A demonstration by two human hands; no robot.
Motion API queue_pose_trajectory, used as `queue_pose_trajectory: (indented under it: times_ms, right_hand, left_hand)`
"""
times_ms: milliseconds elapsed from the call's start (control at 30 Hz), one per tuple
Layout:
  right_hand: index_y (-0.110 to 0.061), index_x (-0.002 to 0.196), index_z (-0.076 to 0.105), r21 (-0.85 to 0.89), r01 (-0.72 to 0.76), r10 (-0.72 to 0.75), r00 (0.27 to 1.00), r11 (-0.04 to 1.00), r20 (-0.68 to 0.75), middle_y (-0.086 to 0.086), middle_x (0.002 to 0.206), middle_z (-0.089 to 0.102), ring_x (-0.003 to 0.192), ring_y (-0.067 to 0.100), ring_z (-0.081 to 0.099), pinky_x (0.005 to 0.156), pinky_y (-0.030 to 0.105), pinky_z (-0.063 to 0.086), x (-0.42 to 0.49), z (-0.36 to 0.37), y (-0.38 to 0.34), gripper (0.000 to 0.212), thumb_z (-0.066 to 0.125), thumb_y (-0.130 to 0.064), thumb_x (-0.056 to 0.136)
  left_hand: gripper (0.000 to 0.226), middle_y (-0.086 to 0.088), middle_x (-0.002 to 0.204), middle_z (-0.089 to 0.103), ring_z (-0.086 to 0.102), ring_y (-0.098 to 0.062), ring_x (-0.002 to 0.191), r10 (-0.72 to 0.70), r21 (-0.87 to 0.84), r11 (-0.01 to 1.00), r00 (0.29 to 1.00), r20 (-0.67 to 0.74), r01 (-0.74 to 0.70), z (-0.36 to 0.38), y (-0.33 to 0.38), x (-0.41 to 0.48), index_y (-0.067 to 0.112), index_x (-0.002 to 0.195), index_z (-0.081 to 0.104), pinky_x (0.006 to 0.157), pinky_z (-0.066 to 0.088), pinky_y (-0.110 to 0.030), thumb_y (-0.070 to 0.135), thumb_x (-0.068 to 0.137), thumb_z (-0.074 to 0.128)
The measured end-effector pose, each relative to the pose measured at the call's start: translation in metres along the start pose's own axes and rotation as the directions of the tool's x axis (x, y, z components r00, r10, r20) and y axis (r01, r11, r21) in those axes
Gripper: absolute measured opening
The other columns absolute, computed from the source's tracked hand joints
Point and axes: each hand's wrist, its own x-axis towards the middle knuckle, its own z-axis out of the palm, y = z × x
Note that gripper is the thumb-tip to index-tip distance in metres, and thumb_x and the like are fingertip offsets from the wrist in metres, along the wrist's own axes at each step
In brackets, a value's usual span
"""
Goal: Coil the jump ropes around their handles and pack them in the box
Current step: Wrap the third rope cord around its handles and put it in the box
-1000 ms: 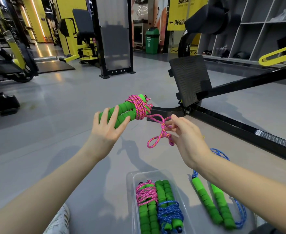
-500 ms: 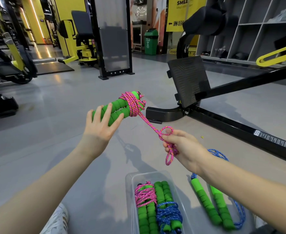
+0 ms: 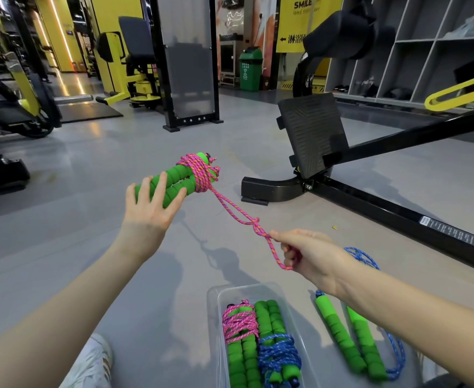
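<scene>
Left hand [image 3: 151, 208] clamps green handles [image 3: 174, 182] pointing up-right; right hand [image 3: 308, 254] pinches taut pink rope tail [image 3: 235, 212] down-right of coil.

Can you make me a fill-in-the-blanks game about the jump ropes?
1. The left hand holds two green foam handles wrapped with ____ cord.
2. The right hand pulls the loose braided cord ____.
3. The clear plastic box already holds ____ coiled ropes.
4. The uncoiled blue-corded rope lies on the floor to the ____ of the box.

Missing words: pink; tight; two; right
</scene>
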Motion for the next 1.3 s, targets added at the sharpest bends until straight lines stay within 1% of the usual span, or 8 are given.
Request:
queue_pose_trajectory:
  times_ms: [233,367,500,700,833,933,1100,1300]
  right_hand:
    - [-0.019,0.039,0.05,-0.212,0.217,-0.166,0.958,0.953,0.232,-0.004,0.045,0.042,0.067,0.019,0.044,0.069,0.022,0.038,-0.026,-0.004,0.0,0.046,0.066,-0.014,0.082]
    - [-0.005,0.058,0.058,-0.291,0.474,-0.382,0.867,0.831,0.32,0.001,0.06,0.052,0.063,0.005,0.049,0.064,0.013,0.038,-0.041,-0.007,-0.001,0.03,0.071,-0.022,0.08]
    - [0.001,0.069,0.063,-0.346,0.693,-0.5,0.706,0.632,0.501,0.003,0.074,0.053,0.081,0.014,0.049,0.079,0.022,0.036,-0.048,-0.007,-0.005,0.039,0.068,-0.037,0.076]
    - [-0.016,0.081,0.074,-0.265,0.729,-0.558,0.664,0.631,0.497,-0.011,0.11,0.063,0.11,0.009,0.055,0.096,0.022,0.04,-0.046,0.003,-0.041,0.022,0.067,-0.036,0.075]
    - [-0.024,0.082,0.075,-0.103,0.665,-0.587,0.712,0.739,0.387,0.0,0.099,0.072,0.102,0.016,0.063,0.101,0.033,0.043,-0.028,0.01,-0.071,0.023,0.058,-0.039,0.084]
    - [-0.016,0.097,0.07,-0.079,0.622,-0.565,0.751,0.779,0.343,0.001,0.103,0.069,0.105,0.013,0.06,0.099,0.032,0.042,-0.012,0.002,-0.091,0.041,0.036,-0.036,0.087]
    - [-0.023,0.105,0.066,-0.379,0.638,-0.551,0.77,0.67,0.322,-0.005,0.103,0.071,0.106,0.003,0.06,0.092,0.02,0.044,0.011,-0.016,-0.094,0.04,0.039,-0.003,0.084]
    - [-0.012,0.115,0.06,-0.378,0.518,-0.445,0.854,0.767,0.268,0.004,0.114,0.066,0.098,0.011,0.059,0.086,0.021,0.049,0.027,-0.041,-0.083,0.058,0.026,0.019,0.08]
  left_hand:
    - [0.051,-0.037,0.119,0.053,0.055,-0.051,0.091,0.016,0.012,1.0,1.0,0.006,-0.016,0.004,-0.011,-0.014,0.003,0.117,0.06,0.076,0.043,-0.054,-0.008,0.078,0.029]
    - [0.058,-0.037,0.118,0.054,0.056,-0.05,0.088,0.0,-0.032,0.999,1.0,0.025,0.001,0.008,-0.005,-0.009,0.007,0.12,0.05,0.073,0.044,-0.051,-0.01,0.066,0.038]
    - [0.06,-0.035,0.119,0.054,0.055,-0.049,0.089,0.067,-0.061,0.996,0.996,0.052,-0.064,0.007,0.001,-0.009,0.009,0.12,0.049,0.073,0.044,-0.05,-0.01,0.064,0.041]
    - [0.057,-0.036,0.125,0.051,0.054,-0.045,0.096,0.282,-0.104,0.956,0.958,0.056,-0.275,-0.005,0.028,0.0,0.014,0.119,0.052,0.079,0.046,-0.051,-0.008,0.067,0.039]
    - [0.05,-0.033,0.121,0.055,0.057,-0.044,0.096,0.375,-0.186,0.913,0.926,0.029,-0.364,-0.016,0.046,0.005,0.017,0.117,0.054,0.082,0.048,-0.051,-0.005,0.087,0.02]
    - [0.047,-0.031,0.12,0.056,0.057,-0.042,0.099,0.462,-0.232,0.863,0.887,0.005,-0.448,-0.024,0.059,0.008,0.02,0.119,0.05,0.084,0.049,-0.051,-0.004,0.081,0.037]
    - [0.043,-0.029,0.125,0.052,0.051,-0.042,0.107,0.579,-0.273,0.771,0.812,-0.078,-0.576,-0.033,0.072,0.01,0.021,0.124,0.046,0.093,0.041,-0.055,-0.002,0.089,0.037]
    - [0.043,-0.026,0.131,0.047,0.048,-0.039,0.115,0.56,-0.282,0.749,0.8,-0.213,-0.599,-0.055,0.085,0.015,0.022,0.13,0.044,0.102,0.036,-0.054,-0.002,0.1,0.028]
